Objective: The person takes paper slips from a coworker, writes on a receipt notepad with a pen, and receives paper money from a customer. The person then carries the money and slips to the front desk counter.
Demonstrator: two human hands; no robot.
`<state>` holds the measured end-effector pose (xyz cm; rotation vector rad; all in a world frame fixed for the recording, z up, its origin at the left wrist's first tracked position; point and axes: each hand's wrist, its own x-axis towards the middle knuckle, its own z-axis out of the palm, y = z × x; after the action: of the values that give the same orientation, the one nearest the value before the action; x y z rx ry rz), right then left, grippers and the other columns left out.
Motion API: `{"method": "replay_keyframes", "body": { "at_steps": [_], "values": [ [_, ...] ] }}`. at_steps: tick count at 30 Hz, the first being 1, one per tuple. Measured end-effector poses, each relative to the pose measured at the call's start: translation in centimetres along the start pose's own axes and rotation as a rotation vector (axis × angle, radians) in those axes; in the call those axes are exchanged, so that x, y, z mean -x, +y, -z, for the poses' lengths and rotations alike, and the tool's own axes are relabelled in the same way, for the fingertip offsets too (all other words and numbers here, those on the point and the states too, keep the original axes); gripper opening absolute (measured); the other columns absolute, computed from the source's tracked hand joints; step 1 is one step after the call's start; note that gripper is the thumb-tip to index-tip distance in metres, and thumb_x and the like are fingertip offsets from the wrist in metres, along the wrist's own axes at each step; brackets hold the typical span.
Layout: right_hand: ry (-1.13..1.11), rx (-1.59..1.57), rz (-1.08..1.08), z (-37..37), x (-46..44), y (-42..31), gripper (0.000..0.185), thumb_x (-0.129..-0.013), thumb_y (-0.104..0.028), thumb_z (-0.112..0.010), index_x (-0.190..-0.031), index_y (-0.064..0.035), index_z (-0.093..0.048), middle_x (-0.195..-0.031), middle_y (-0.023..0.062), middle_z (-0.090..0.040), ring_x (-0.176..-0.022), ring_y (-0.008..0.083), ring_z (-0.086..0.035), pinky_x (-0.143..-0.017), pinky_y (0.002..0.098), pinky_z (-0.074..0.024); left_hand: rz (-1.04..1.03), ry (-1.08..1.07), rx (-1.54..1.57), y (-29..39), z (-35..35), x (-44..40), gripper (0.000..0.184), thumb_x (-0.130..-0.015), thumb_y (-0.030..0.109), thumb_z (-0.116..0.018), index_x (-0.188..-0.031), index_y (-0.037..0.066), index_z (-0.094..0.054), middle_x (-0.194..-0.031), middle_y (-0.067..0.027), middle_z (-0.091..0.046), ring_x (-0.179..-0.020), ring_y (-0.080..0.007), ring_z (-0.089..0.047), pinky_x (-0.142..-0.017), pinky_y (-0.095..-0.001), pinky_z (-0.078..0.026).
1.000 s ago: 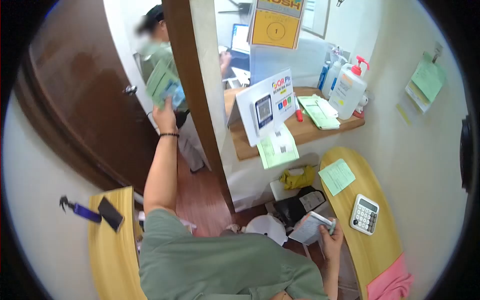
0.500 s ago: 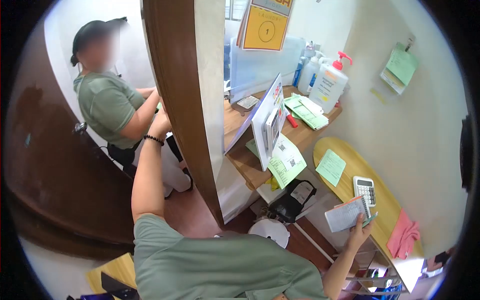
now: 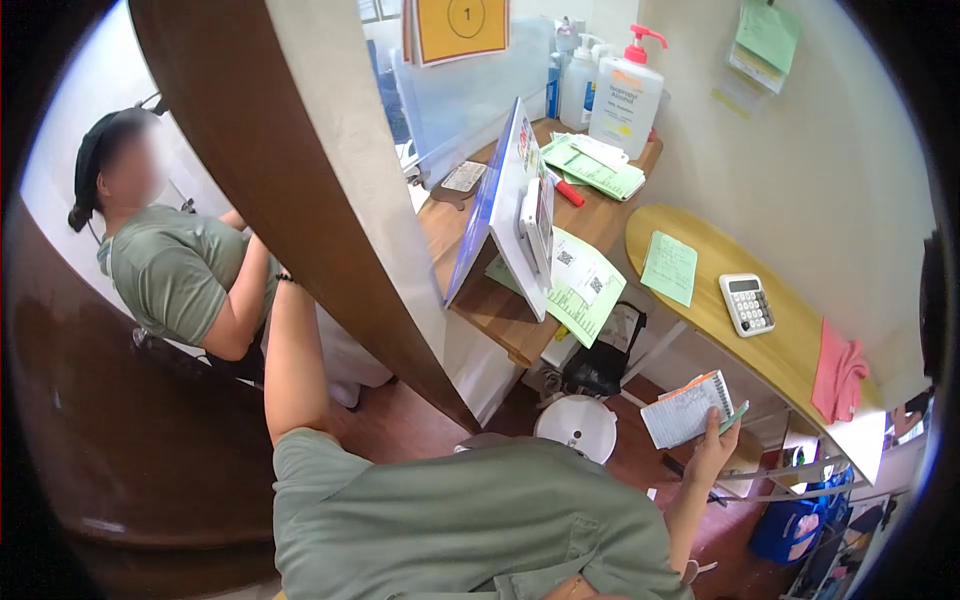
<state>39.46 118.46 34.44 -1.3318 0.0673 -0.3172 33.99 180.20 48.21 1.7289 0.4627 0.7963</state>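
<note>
My right hand is closed around a small spiral notepad with handwriting on its page and an orange edge behind it. A bit of something green shows by my fingers, too small to name. My left forearm reaches forward to the doorway, a dark bracelet at the wrist. The brown door post and the co-worker's arm hide that hand's fingers. Beyond the post stands a co-worker in a green shirt, whose hands are hidden too. A white calculator and a green slip lie on the yellow shelf.
The brown door post stands between me and the co-worker. A wooden counter carries a sign stand, green forms, a red marker and an alcohol pump bottle. A pink cloth hangs over the shelf's edge.
My view has turned, so the post now leans across more of the left side. My left hand has slipped out of sight behind it. The notepad stays in my right hand, now farther from the calculator.
</note>
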Motion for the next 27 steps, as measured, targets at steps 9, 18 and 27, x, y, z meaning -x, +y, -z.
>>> {"method": "replay_keyframes", "body": {
  "at_steps": [9,18,27],
  "values": [
    [-0.074,0.016,-0.058,-3.0,-2.4,2.1,0.026,-0.09,-0.008,-0.057,-0.114,-0.0002,-0.05,-0.1,0.0048,-0.059,-0.089,0.0103,-0.055,-0.078,0.0238,-0.0436,-0.108,0.098,-0.079,0.5,-0.8,3.7,0.038,-0.081,0.026,-0.069,-0.11,0.004,-0.057,-0.083,-0.005,-0.059,-0.066,-0.01,-0.05,-0.054,-0.0256,-0.038],
    [-0.108,0.032,-0.131,-5.0,-3.6,2.3,0.028,-0.088,-0.01,-0.06,-0.113,0.0001,-0.051,-0.096,0.0037,-0.059,-0.083,0.0089,-0.054,-0.072,0.0219,-0.0435,-0.144,0.161,-0.131,1.0,-1.0,6.3,0.041,-0.08,0.026,-0.069,-0.111,0.003,-0.056,-0.086,-0.0075,-0.059,-0.071,-0.0118,-0.051,-0.057,-0.0271,-0.04],
    [-0.085,0.074,-0.098,-3.9,-4.9,2.7,0.024,-0.088,-0.011,-0.061,-0.109,-0.0016,-0.054,-0.086,-0.001,-0.058,-0.07,0.0036,-0.048,-0.058,0.017,-0.0373,-0.182,0.171,-0.203,1.7,-1.8,3.1,0.043,-0.08,0.026,-0.07,-0.113,0.002,-0.056,-0.088,-0.01,-0.059,-0.075,-0.0136,-0.053,-0.06,-0.0286,-0.042]
  ]
}}
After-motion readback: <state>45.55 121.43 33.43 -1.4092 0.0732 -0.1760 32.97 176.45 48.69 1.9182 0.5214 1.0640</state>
